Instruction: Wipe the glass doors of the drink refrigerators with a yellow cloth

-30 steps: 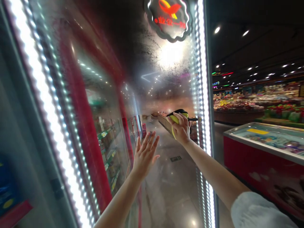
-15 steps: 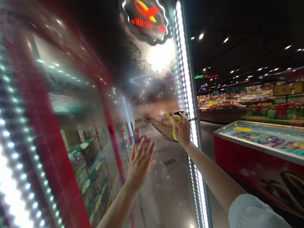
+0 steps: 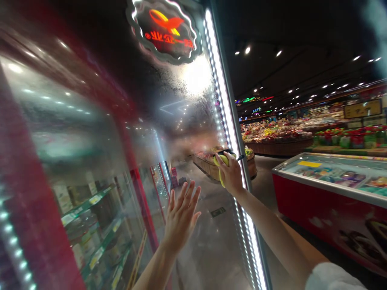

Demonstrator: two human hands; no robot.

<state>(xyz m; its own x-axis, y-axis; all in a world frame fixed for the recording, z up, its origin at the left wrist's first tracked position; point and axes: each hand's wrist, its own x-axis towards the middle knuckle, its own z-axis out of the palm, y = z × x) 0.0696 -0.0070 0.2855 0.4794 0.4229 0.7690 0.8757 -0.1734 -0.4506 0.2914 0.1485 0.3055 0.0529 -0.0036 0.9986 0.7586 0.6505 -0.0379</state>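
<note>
A tall glass door (image 3: 193, 121) stands before me, with fog on its upper part and clearer glass below. My right hand (image 3: 230, 171) is closed around a yellow-and-black wiping pad (image 3: 223, 159) against the glass, close to the lit edge strip (image 3: 226, 108). A dark loop sticks out from the pad across that strip. Lower and to the left, my left hand (image 3: 181, 215) is held flat with its fingers spread and nothing in it. It appears to rest on the glass, though contact is hard to tell.
A glowing round sign (image 3: 165, 32) hangs on the door's upper part. On the left are red-framed cabinet shelves (image 3: 99, 241) with packaged goods. To the right stands a red chest freezer (image 3: 320, 209), with produce displays (image 3: 278, 137) behind it.
The door's lit edge and sign have shifted left in view, while the freezer stays about where it was. My right hand with the pad is slightly lower and nearer the strip.
</note>
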